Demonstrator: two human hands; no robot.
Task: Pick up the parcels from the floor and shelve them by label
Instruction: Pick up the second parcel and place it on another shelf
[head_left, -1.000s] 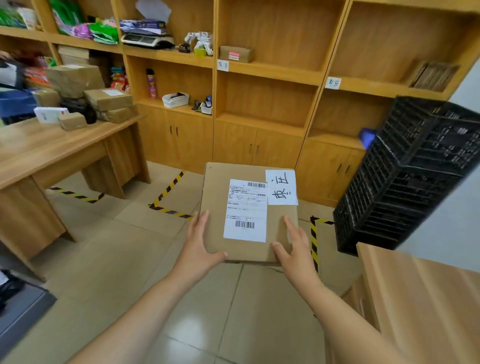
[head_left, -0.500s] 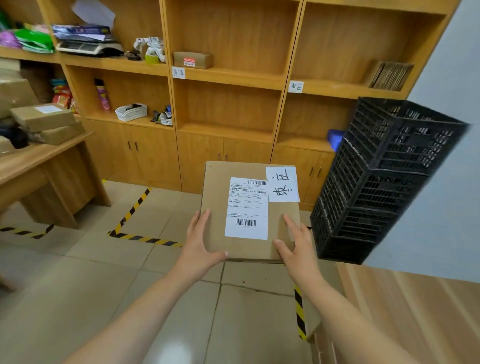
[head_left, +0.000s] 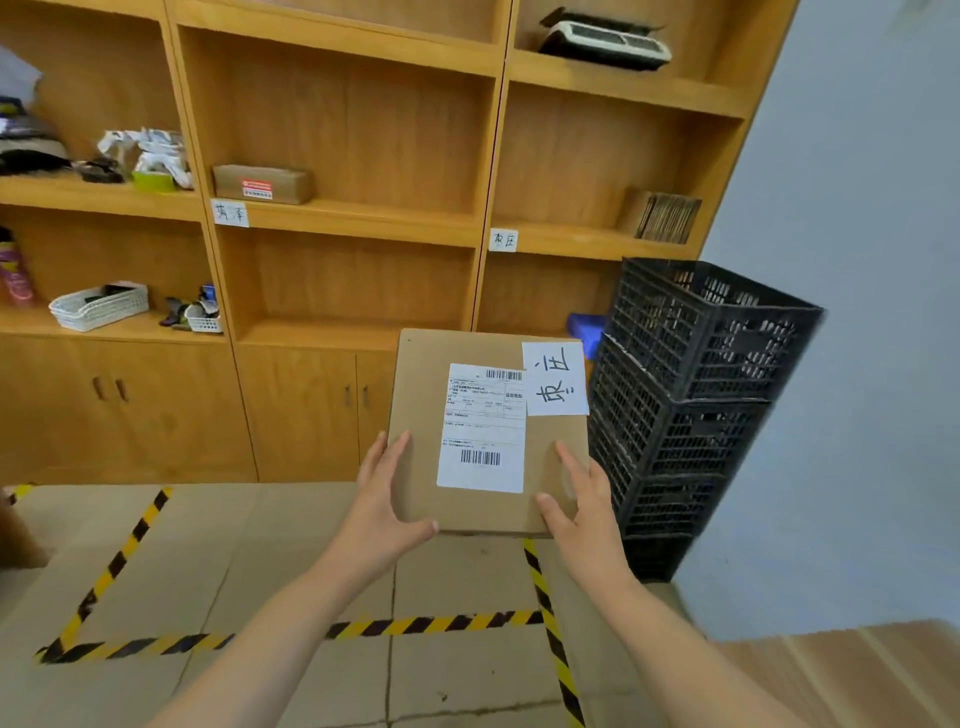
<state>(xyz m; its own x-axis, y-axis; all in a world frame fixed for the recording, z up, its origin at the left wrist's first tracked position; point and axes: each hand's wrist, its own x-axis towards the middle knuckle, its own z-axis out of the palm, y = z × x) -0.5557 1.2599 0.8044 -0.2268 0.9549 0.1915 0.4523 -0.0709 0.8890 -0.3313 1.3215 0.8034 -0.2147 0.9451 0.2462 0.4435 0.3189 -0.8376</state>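
Note:
I hold a flat brown cardboard parcel (head_left: 421, 395) out in front of me, above the floor. It carries a white shipping label with barcodes and a handwritten white tag at its top right corner. My left hand (head_left: 382, 506) grips its lower left edge and my right hand (head_left: 576, 512) its lower right edge. Straight ahead stands a wooden shelf unit (head_left: 363, 218) with handwritten tags: one shelf tag (head_left: 230, 212) at the left, another shelf tag (head_left: 504, 240) at the right. A small brown box (head_left: 262, 183) lies on the left-tagged shelf.
Stacked black plastic crates (head_left: 691, 395) stand at the right against a grey wall. Yellow-black tape (head_left: 426, 626) marks the tiled floor. A white basket (head_left: 98, 306) and clutter fill the left shelves. A wooden surface (head_left: 852, 675) shows at bottom right.
The view has swung right and closer to the shelf unit. The desk with parcels at the left has left the frame. Both hands keep the same grip on the parcel.

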